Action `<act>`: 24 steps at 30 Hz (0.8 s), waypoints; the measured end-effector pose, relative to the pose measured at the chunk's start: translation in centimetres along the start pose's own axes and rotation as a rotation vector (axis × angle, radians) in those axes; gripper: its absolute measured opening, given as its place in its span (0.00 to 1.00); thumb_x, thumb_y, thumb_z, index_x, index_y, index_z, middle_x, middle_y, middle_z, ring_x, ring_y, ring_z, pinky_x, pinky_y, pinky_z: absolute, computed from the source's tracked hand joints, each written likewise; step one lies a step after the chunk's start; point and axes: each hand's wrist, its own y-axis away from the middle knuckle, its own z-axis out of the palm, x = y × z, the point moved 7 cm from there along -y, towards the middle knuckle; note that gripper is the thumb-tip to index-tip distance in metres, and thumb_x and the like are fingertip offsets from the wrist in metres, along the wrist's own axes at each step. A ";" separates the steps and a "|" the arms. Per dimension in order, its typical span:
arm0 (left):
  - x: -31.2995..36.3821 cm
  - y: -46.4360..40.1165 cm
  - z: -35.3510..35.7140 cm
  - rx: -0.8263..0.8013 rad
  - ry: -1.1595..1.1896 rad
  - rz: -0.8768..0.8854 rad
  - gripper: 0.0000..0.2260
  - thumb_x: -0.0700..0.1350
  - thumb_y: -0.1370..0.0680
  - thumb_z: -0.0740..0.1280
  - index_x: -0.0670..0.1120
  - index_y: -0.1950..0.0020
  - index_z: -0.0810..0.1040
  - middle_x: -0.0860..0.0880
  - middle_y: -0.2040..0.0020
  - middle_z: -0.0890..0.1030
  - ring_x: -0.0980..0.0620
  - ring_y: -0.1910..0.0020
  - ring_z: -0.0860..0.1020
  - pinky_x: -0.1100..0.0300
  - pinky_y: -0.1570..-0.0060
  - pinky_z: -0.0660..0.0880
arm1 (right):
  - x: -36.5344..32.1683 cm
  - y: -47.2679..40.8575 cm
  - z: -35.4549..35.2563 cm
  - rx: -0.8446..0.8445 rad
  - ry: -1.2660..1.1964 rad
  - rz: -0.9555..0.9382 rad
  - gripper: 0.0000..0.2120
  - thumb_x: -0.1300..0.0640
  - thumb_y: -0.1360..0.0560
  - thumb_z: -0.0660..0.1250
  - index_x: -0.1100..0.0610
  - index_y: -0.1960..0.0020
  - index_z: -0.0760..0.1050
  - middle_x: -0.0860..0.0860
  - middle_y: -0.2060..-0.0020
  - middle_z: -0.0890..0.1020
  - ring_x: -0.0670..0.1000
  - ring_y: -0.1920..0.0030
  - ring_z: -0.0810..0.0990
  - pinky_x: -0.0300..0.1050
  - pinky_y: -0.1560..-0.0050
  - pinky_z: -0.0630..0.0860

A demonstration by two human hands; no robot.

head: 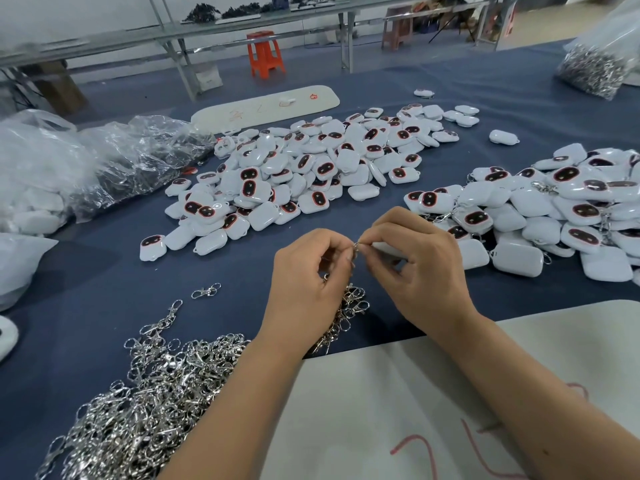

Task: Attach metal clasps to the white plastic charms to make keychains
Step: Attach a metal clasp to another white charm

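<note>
between both hands (360, 268), shiny wire clasp (356, 244), smooth charm (388, 249)

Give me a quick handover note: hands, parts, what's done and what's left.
Left hand pinches a metal clasp; right hand holds a white charm against it, joining not visibly finished.
Loose clasps lie near left; a bunch hangs under the left hand.
Bare charms pile centre.
Done: clasped charms pile right.
Left: the centre pile.
</note>
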 end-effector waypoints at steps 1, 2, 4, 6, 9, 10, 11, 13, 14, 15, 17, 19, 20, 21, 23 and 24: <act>-0.1 0.0 0.0 -0.007 0.009 -0.004 0.06 0.39 0.21 0.68 0.49 0.55 0.81 0.55 0.60 0.82 0.50 0.59 0.83 0.53 0.58 0.80 | -0.1 -0.1 0.0 -0.010 0.020 -0.030 0.05 0.64 0.21 0.72 0.58 0.55 0.83 0.48 0.56 0.81 0.50 0.61 0.79 0.51 0.63 0.76; -0.2 0.0 0.0 -0.014 0.012 -0.003 0.06 0.39 0.21 0.69 0.49 0.55 0.81 0.55 0.60 0.82 0.51 0.59 0.83 0.53 0.58 0.80 | -0.1 -0.1 0.0 -0.022 0.031 -0.053 0.05 0.64 0.21 0.72 0.58 0.54 0.83 0.48 0.56 0.81 0.50 0.61 0.79 0.51 0.63 0.76; -0.3 0.0 0.1 -0.019 0.006 -0.003 0.06 0.40 0.21 0.69 0.50 0.55 0.81 0.55 0.60 0.82 0.51 0.59 0.83 0.52 0.58 0.80 | 0.1 -0.1 0.0 -0.038 0.032 -0.076 0.05 0.63 0.20 0.71 0.57 0.54 0.83 0.47 0.56 0.81 0.49 0.60 0.79 0.50 0.62 0.76; -0.3 0.1 0.1 -0.007 0.006 -0.008 0.06 0.41 0.21 0.68 0.51 0.56 0.80 0.55 0.60 0.82 0.50 0.60 0.83 0.49 0.59 0.80 | 0.2 -0.1 0.1 -0.039 0.026 -0.080 0.04 0.64 0.20 0.71 0.57 0.53 0.83 0.47 0.56 0.80 0.49 0.60 0.79 0.50 0.62 0.76; -0.3 0.2 0.2 0.014 0.001 -0.025 0.06 0.42 0.21 0.68 0.52 0.56 0.79 0.54 0.61 0.82 0.48 0.60 0.82 0.48 0.59 0.79 | 0.2 -0.1 0.3 -0.027 0.025 -0.077 0.05 0.65 0.21 0.71 0.58 0.53 0.83 0.48 0.56 0.80 0.51 0.60 0.79 0.52 0.63 0.76; -0.3 0.2 0.1 0.027 -0.009 -0.028 0.07 0.42 0.21 0.68 0.52 0.57 0.79 0.55 0.61 0.82 0.48 0.60 0.82 0.48 0.59 0.79 | 0.2 -0.1 0.3 -0.020 0.020 -0.073 0.04 0.65 0.21 0.72 0.58 0.53 0.83 0.48 0.56 0.80 0.51 0.60 0.79 0.52 0.62 0.76; -0.2 0.2 0.0 0.040 -0.023 -0.026 0.07 0.41 0.21 0.68 0.52 0.57 0.79 0.55 0.60 0.81 0.49 0.60 0.82 0.50 0.59 0.79 | 0.2 -0.1 0.3 -0.015 0.012 -0.067 0.04 0.66 0.21 0.72 0.59 0.53 0.83 0.48 0.56 0.80 0.51 0.60 0.80 0.52 0.62 0.76; 0.1 0.2 -0.1 0.054 -0.048 -0.014 0.07 0.39 0.21 0.69 0.51 0.56 0.79 0.55 0.60 0.81 0.49 0.59 0.82 0.52 0.59 0.78 | 0.2 -0.1 0.2 -0.012 -0.008 -0.059 0.04 0.66 0.21 0.72 0.59 0.53 0.83 0.49 0.55 0.81 0.52 0.59 0.80 0.52 0.61 0.77; 0.4 0.2 -0.1 0.051 -0.063 0.000 0.07 0.39 0.21 0.68 0.50 0.56 0.79 0.55 0.60 0.81 0.50 0.59 0.81 0.52 0.59 0.77 | 0.3 -0.1 0.2 -0.013 -0.027 -0.050 0.03 0.66 0.22 0.73 0.60 0.53 0.83 0.50 0.55 0.81 0.51 0.58 0.80 0.50 0.60 0.77; 0.7 0.1 -0.1 0.042 -0.088 0.026 0.06 0.38 0.21 0.68 0.48 0.55 0.79 0.54 0.60 0.80 0.50 0.59 0.80 0.52 0.59 0.77 | 0.4 -0.1 0.3 -0.014 -0.058 -0.027 0.03 0.66 0.22 0.73 0.60 0.53 0.84 0.50 0.55 0.81 0.51 0.57 0.81 0.48 0.59 0.78; 1.4 0.0 -0.1 0.004 -0.171 0.107 0.05 0.37 0.20 0.68 0.46 0.54 0.78 0.53 0.59 0.79 0.50 0.60 0.78 0.51 0.59 0.75 | 1.2 -0.1 0.4 -0.014 -0.158 0.088 0.03 0.63 0.21 0.72 0.58 0.52 0.84 0.50 0.56 0.80 0.50 0.56 0.80 0.42 0.57 0.77; 2.1 0.0 0.2 -0.049 -0.240 0.178 0.05 0.37 0.18 0.67 0.44 0.54 0.78 0.52 0.57 0.78 0.50 0.59 0.76 0.51 0.58 0.74 | 2.7 0.2 0.7 -0.016 -0.329 0.296 0.05 0.57 0.19 0.68 0.54 0.50 0.84 0.48 0.57 0.80 0.49 0.58 0.80 0.44 0.55 0.77; 2.4 0.1 0.4 -0.070 -0.262 0.207 0.05 0.36 0.18 0.67 0.43 0.53 0.78 0.51 0.57 0.78 0.50 0.59 0.75 0.51 0.58 0.74 | 3.4 0.5 0.9 -0.016 -0.429 0.405 0.07 0.55 0.20 0.67 0.52 0.49 0.84 0.47 0.58 0.80 0.48 0.59 0.79 0.47 0.55 0.78; 2.6 0.1 0.6 -0.085 -0.282 0.232 0.05 0.36 0.18 0.67 0.42 0.53 0.78 0.51 0.56 0.78 0.50 0.59 0.75 0.52 0.58 0.73 | 4.0 0.7 1.1 -0.011 -0.502 0.497 0.07 0.53 0.21 0.66 0.49 0.47 0.83 0.46 0.58 0.81 0.47 0.61 0.79 0.47 0.57 0.78; 2.9 0.3 0.9 -0.106 -0.313 0.262 0.05 0.35 0.18 0.66 0.41 0.53 0.78 0.50 0.56 0.77 0.50 0.59 0.74 0.52 0.59 0.73 | 4.9 0.9 1.2 0.014 -0.531 0.597 0.07 0.49 0.25 0.70 0.47 0.49 0.82 0.45 0.58 0.83 0.46 0.62 0.79 0.44 0.59 0.76; 3.0 0.3 1.1 -0.115 -0.318 0.268 0.05 0.35 0.18 0.66 0.41 0.52 0.78 0.49 0.56 0.77 0.50 0.59 0.74 0.52 0.59 0.73 | 5.1 0.9 1.2 0.023 -0.520 0.612 0.06 0.48 0.27 0.71 0.47 0.52 0.82 0.44 0.60 0.83 0.45 0.64 0.78 0.42 0.61 0.75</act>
